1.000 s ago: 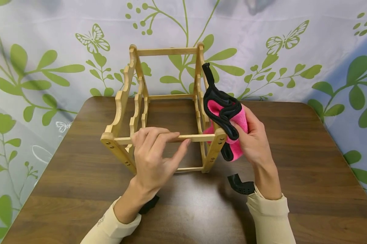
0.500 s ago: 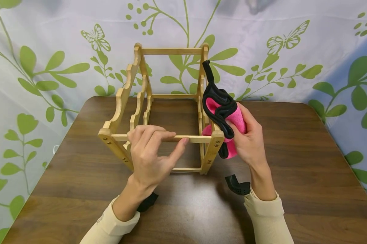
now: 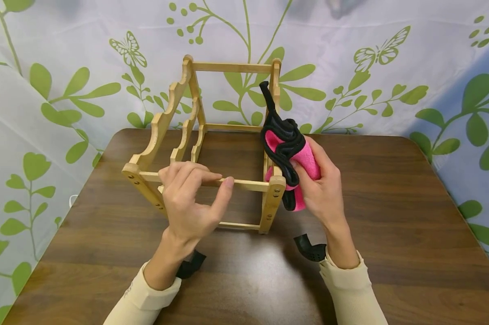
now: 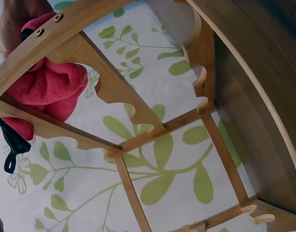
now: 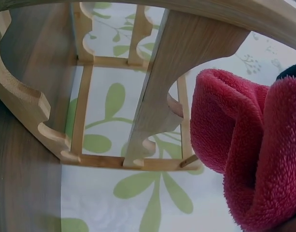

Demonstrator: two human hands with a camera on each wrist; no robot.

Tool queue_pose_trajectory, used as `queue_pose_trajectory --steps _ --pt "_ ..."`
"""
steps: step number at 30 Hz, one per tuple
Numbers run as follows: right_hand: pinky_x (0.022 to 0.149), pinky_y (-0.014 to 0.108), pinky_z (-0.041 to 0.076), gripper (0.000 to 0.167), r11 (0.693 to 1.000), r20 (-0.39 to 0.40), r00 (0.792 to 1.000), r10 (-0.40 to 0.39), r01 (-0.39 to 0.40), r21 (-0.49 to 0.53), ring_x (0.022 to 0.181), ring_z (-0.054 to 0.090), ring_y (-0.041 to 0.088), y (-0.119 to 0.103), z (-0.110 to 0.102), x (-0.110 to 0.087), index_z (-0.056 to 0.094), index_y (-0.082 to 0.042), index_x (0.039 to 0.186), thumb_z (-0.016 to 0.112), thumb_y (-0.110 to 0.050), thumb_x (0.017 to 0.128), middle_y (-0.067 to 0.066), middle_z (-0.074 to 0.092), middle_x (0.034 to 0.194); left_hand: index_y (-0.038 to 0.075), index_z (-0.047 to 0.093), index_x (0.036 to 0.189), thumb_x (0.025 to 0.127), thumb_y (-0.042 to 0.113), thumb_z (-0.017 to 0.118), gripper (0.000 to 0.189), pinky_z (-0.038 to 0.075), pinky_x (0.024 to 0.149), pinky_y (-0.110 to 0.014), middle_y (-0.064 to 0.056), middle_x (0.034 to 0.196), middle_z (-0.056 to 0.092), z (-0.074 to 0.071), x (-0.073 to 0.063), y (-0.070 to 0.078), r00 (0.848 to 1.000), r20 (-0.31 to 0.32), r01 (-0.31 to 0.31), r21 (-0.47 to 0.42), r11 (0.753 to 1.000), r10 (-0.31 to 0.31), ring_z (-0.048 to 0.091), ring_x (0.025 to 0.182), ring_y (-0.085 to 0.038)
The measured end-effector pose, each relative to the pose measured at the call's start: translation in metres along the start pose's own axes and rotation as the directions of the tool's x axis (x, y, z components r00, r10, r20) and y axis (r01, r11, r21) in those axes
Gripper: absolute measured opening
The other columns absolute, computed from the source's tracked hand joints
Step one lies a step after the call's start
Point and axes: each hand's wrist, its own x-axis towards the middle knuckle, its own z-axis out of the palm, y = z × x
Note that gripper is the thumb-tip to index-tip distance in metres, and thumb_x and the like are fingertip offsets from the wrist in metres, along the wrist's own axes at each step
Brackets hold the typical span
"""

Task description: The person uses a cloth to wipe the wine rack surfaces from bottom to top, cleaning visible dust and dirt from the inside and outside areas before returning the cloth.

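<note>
Your left grip (image 3: 189, 198) pinches the front top rail (image 3: 250, 185) of the wooden rack (image 3: 159, 128), the index finger and thumb closed on it left of the near right corner. Your right grip (image 3: 319, 185) is curled around a folded pink cloth (image 3: 305, 160) with black edging, the thumb pressed into its folds. That cloth is at the rack's right side, against the near corner, with pink showing on both sides of the side piece; its black loop (image 3: 267, 95) points up and away from you. The rack sits on the brown desk (image 3: 390, 216), its scalloped side pieces rising toward the far end, near the white backdrop (image 3: 334, 49) printed with green leaves and butterflies. Your cream sleeves (image 3: 346, 284) reach in from below, and a black fitting (image 3: 309, 250) shows at your right wrist.
</note>
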Motion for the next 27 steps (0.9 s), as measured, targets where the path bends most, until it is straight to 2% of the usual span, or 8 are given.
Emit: queue_pose_trajectory --steps 6,15,27 --pt "0.073 0.029 0.047 0.044 1.0 -0.032 0.999 -0.005 0.005 0.007 0.092 0.055 0.022 -0.001 0.005 0.0 0.062 -0.008 0.132 0.068 0.004 0.089 0.01 0.066 0.114 0.007 0.062 0.06 0.079 0.017 0.068 0.022 0.028 0.076 -0.039 -0.004 0.061 0.058 0.0 0.003 -0.007 0.999 -0.033 0.007 -0.041 0.999 -0.008 0.047 0.065 -0.028" --pt "0.073 0.029 0.048 0.045 0.998 -0.055 0.997 -0.056 0.056 0.012 0.092 0.058 0.023 0.002 0.009 0.002 0.064 -0.008 0.13 0.068 0.005 0.087 0.006 0.067 0.113 0.007 0.055 0.053 0.08 0.016 0.065 0.03 0.026 0.074 -0.032 -0.004 0.056 0.053 -0.007 0.009 -0.02 0.998 -0.054 0.037 -0.078 0.996 -0.042 0.043 0.06 -0.027" --pt "0.074 0.026 0.048 0.044 0.997 -0.133 0.988 -0.074 0.073 -0.009 0.09 0.057 0.018 0.0 0.011 0.003 0.065 -0.004 0.126 0.069 0.009 0.084 0.006 0.068 0.111 0.008 0.053 0.049 0.078 0.014 0.065 0.032 0.026 0.075 -0.03 -0.005 0.054 0.053 -0.009 0.012 -0.028 0.994 -0.096 0.049 -0.116 0.992 -0.06 0.043 0.058 -0.026"
